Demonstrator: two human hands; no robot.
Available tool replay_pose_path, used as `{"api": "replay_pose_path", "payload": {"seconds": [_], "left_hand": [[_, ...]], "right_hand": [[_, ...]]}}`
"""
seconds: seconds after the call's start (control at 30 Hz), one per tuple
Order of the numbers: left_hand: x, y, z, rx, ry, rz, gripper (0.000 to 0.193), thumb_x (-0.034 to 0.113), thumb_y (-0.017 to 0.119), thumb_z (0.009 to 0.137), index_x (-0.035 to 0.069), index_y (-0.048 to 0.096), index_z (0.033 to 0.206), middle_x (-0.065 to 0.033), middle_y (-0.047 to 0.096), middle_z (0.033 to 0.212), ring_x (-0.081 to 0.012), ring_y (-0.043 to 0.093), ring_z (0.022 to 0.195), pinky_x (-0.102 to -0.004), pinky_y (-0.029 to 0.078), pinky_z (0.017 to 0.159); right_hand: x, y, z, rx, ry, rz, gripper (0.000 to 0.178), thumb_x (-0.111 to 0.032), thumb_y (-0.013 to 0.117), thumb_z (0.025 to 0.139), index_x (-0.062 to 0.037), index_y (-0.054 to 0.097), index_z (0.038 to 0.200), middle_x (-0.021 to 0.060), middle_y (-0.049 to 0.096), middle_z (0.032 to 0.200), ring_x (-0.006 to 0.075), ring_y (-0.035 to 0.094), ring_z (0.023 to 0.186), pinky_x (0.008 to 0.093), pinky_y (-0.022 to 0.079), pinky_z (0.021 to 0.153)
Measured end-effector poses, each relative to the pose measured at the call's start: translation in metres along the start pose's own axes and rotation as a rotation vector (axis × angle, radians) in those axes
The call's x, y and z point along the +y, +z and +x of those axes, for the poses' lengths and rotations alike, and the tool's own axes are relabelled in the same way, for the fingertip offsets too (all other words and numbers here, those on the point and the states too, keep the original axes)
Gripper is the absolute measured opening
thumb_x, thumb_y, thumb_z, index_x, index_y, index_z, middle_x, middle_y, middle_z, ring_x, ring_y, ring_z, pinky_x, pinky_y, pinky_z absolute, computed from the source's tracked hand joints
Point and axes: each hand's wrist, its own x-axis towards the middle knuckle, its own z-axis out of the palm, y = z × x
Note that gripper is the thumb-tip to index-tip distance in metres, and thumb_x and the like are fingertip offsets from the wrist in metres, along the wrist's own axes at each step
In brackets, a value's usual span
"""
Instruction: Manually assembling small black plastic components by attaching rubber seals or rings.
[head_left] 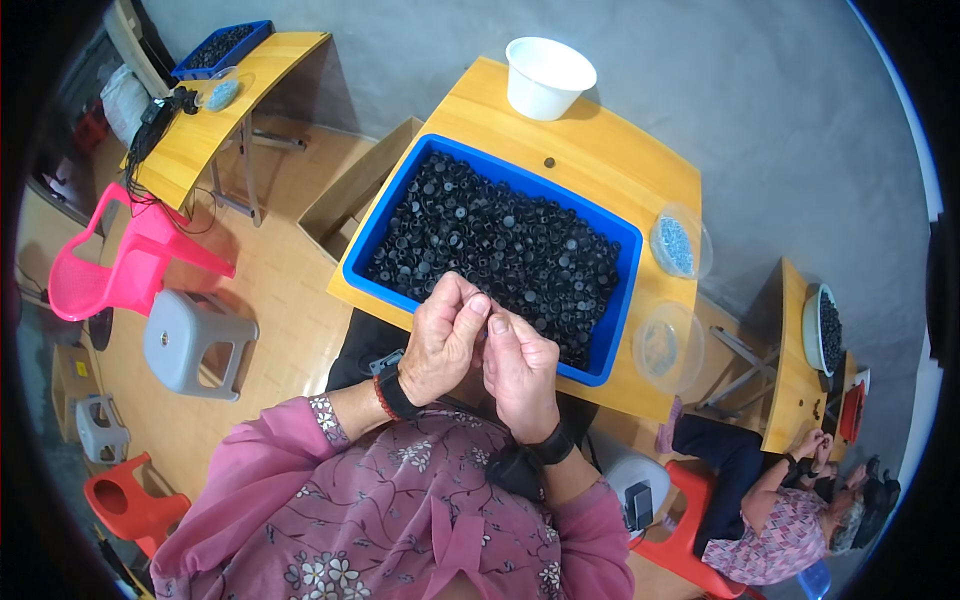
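My left hand and my right hand meet over the near edge of a blue tray. Their thumbs and fingertips are pinched close together. Whatever lies between them is too small or too hidden to make out. A heap of small round black caps fills the tray, just beyond my fingers. To the right of the tray stands a clear round tub of small light-blue pieces. Nearer to me is another clear tub, with a little bluish material in it.
On the wooden table are a white bowl and a single black cap. An open cardboard box sits left of the table. Grey stool and pink chair stand farther left. Another person works at the right.
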Motion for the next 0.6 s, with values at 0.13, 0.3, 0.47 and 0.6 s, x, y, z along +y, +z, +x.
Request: {"api": "replay_pose_path", "payload": {"seconds": [0.13, 0.3, 0.47, 0.6], "left_hand": [[0.002, -0.001, 0.004, -0.06, -0.071, -0.222, 0.024, 0.027, 0.051, 0.106, 0.006, 0.05, 0.096, -0.0017, 0.055, 0.073, -0.0069, 0.053, 0.056, -0.0212, 0.045, 0.048], [0.002, -0.01, 0.005, -0.158, -0.277, -0.573, 0.026, 0.04, 0.053, 0.104, 0.014, 0.05, 0.098, -0.0018, 0.054, 0.072, -0.0109, 0.052, 0.056, -0.0252, 0.045, 0.044], [0.008, -0.015, 0.005, -0.207, -0.362, -0.712, 0.027, 0.04, 0.055, 0.103, 0.014, 0.05, 0.098, -0.0037, 0.056, 0.076, -0.0113, 0.054, 0.06, -0.0273, 0.048, 0.046], [0.01, -0.017, 0.004, -0.203, -0.373, -0.775, 0.027, 0.037, 0.057, 0.102, 0.01, 0.054, 0.1, -0.0062, 0.06, 0.082, -0.013, 0.057, 0.063, -0.0312, 0.054, 0.054]], "right_hand": [[0.002, -0.004, 0.005, -0.052, -0.081, -0.006, 0.035, -0.017, 0.051, 0.106, 0.0057, 0.059, 0.131, 0.0035, 0.066, 0.088, 0.0084, 0.057, 0.072, 0.0235, 0.049, 0.065], [-0.035, -0.003, -0.003, -0.086, -0.097, -0.287, 0.032, -0.013, 0.052, 0.105, 0.0074, 0.058, 0.129, 0.0084, 0.067, 0.092, 0.0099, 0.061, 0.072, 0.0246, 0.051, 0.068], [-0.041, -0.02, -0.019, -0.044, -0.053, -0.428, 0.028, -0.01, 0.056, 0.102, 0.0046, 0.06, 0.126, 0.0082, 0.069, 0.098, 0.0132, 0.064, 0.081, 0.0259, 0.051, 0.071], [-0.034, -0.048, -0.038, 0.13, -0.195, -0.522, 0.024, -0.006, 0.058, 0.098, 0.003, 0.063, 0.119, 0.0084, 0.065, 0.101, 0.0157, 0.062, 0.09, 0.0272, 0.049, 0.079]]}}
